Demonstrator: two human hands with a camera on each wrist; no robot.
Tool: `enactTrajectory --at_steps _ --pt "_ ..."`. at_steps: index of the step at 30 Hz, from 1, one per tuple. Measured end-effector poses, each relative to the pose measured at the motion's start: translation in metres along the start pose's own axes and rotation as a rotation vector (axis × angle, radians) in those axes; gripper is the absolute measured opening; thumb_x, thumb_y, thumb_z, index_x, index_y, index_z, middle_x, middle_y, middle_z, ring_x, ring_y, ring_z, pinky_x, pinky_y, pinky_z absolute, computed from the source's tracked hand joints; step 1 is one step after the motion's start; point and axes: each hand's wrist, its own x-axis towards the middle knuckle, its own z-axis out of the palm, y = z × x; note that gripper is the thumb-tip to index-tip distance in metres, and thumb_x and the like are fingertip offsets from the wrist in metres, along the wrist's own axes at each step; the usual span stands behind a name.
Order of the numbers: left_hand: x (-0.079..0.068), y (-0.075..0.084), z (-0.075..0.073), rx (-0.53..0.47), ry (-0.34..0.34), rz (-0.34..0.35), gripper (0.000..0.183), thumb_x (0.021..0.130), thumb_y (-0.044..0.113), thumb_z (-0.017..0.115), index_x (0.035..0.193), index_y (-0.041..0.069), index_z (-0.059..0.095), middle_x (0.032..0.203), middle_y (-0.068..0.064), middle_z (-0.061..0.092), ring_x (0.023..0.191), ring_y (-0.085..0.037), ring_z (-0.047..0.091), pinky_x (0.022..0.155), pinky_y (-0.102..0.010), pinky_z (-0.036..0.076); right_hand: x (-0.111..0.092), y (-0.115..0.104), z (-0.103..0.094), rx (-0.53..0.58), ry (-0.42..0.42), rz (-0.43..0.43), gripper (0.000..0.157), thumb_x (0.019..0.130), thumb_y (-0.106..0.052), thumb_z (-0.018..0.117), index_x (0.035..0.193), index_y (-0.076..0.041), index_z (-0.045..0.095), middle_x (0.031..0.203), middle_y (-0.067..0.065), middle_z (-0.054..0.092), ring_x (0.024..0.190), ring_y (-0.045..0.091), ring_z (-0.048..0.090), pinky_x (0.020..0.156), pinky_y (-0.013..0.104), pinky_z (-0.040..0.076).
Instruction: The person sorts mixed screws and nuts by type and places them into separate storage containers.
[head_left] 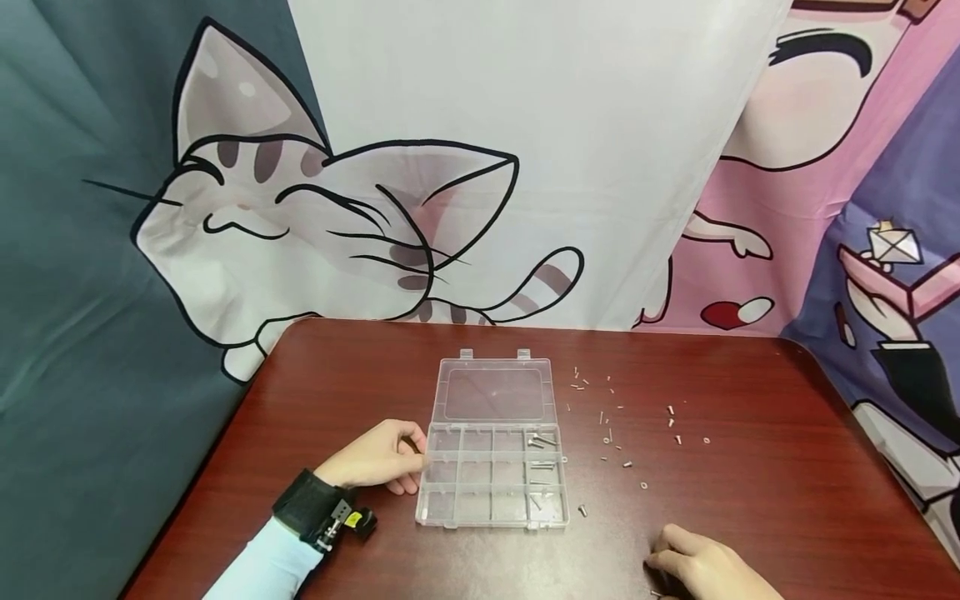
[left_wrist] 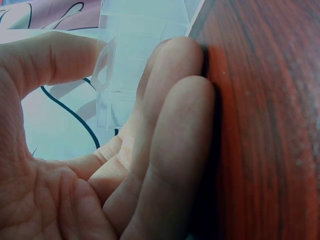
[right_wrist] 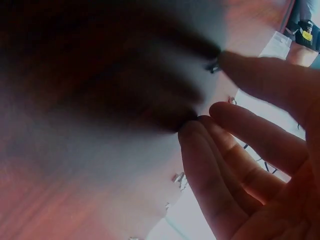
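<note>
Nearest us, low on the table [head_left: 360, 375] and right of its middle, the right hand [head_left: 693, 562] has its fingers bent and parted from the thumb, with no grip that I can see. By the thumb tip sits a small dark metal piece [right_wrist: 214, 67]; the right wrist view is dim and blurred, so whether it's touched I can't tell, and a clumsy pinch could flick it toward the near edge. Across to the left, the left hand [head_left: 382, 454] has thumb and fingers closed on the left wall of the clear organizer box [head_left: 476, 504], and here's the risk: one tug or tilt, and the screws [head_left: 536, 443] in its rightmost column could hop the low dividers and mix. Just off the box's near right corner lies a loose screw [head_left: 582, 511], easily knocked if the box slides; a little farther, a metal ring [head_left: 643, 485] could skid at one careless brush. Farther out, the lid [head_left: 495, 392] lies folded back toward the table's far edge, and just beyond its right side sit tiny metal bits [head_left: 576, 386], small enough to be missed or scattered by a hurried sweep.
</note>
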Motion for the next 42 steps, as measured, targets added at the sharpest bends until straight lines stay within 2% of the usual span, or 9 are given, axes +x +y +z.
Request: enactTrajectory --at_steps 5,14,19,21,26,29,32,36,42 --pt "0.001 0.001 0.000 0.020 0.010 -0.003 0.029 0.091 0.022 0.067 0.103 -0.002 0.056 0.072 -0.017 0.068 0.062 -0.030 0.068 0.056 -0.041 0.058 -0.005 -0.004 0.000 0.078 -0.072 0.090 0.023 0.064 -0.019 0.084 0.077 -0.026 0.065 0.081 -0.024 0.038 0.069 -0.016 0.032 0.055 0.004 0.026" --pt "0.001 -0.001 0.004 0.042 0.033 -0.012 0.027 0.090 0.021 0.067 0.101 -0.001 0.056 0.070 -0.015 0.067 0.061 -0.027 0.068 0.055 -0.039 0.057 -0.002 -0.012 0.000 0.053 -0.152 0.171 0.026 0.061 -0.031 0.081 0.067 -0.033 0.056 0.074 -0.027 0.038 0.062 -0.014 0.029 0.047 0.009 0.026" --pt "0.001 -0.001 0.005 0.039 0.044 -0.004 0.025 0.090 0.019 0.066 0.100 -0.001 0.056 0.069 -0.016 0.067 0.060 -0.027 0.068 0.053 -0.039 0.057 0.005 -0.011 0.003 0.029 -0.344 0.265 0.026 0.072 -0.042 0.076 0.066 -0.027 0.055 0.069 -0.024 0.033 0.058 -0.007 0.028 0.046 0.015 0.027" --pt "0.001 -0.001 0.005 0.041 0.043 -0.003 0.024 0.090 0.019 0.066 0.099 -0.001 0.056 0.069 -0.015 0.067 0.060 -0.027 0.068 0.053 -0.039 0.057 0.006 -0.012 0.006 -0.008 -0.358 0.267 0.032 0.073 -0.045 0.075 0.065 -0.027 0.050 0.069 -0.023 0.030 0.057 -0.005 0.026 0.046 0.016 0.025" --pt "0.001 -0.001 0.005 0.041 0.039 -0.004 0.024 0.089 0.020 0.066 0.099 0.000 0.056 0.069 -0.014 0.068 0.061 -0.027 0.068 0.053 -0.040 0.057 0.011 -0.011 0.015 -0.085 -0.160 0.129 0.043 0.065 -0.047 0.080 0.065 -0.029 0.041 0.071 -0.024 0.024 0.060 -0.007 0.019 0.049 0.011 0.018" --pt "0.002 -0.001 0.004 0.044 0.039 -0.004 0.025 0.089 0.021 0.068 0.099 0.001 0.056 0.069 -0.014 0.068 0.060 -0.027 0.068 0.053 -0.040 0.057 0.019 -0.010 0.018 -0.046 -0.072 0.040 0.042 0.063 -0.046 0.082 0.069 -0.030 0.043 0.073 -0.025 0.026 0.062 -0.010 0.020 0.052 0.007 0.017" --pt "0.002 -0.001 0.004 0.049 0.039 -0.006 0.026 0.089 0.022 0.068 0.099 0.001 0.057 0.069 -0.013 0.068 0.060 -0.026 0.068 0.054 -0.039 0.057 0.032 -0.009 0.017 0.046 -0.023 -0.024 0.039 0.056 -0.024 0.083 0.073 -0.030 0.048 0.075 -0.025 0.032 0.064 -0.012 0.026 0.055 0.003 0.021" --pt "0.001 0.000 0.004 0.049 0.040 -0.009 0.026 0.089 0.022 0.068 0.099 0.000 0.057 0.069 -0.014 0.068 0.061 -0.026 0.068 0.053 -0.039 0.057 0.059 -0.008 0.007 0.165 -0.008 -0.006 0.041 0.051 -0.003 0.072 0.076 -0.029 0.054 0.078 -0.024 0.038 0.066 -0.011 0.035 0.058 0.003 0.028" --pt "0.001 0.000 0.004 0.049 0.040 -0.010 0.025 0.089 0.020 0.067 0.100 0.000 0.057 0.069 -0.014 0.068 0.060 -0.026 0.068 0.053 -0.039 0.057 0.101 -0.001 0.000 0.180 0.051 0.027 0.039 0.055 -0.003 0.071 0.075 -0.030 0.049 0.075 -0.021 0.040 0.063 -0.008 0.037 0.057 0.005 0.030"
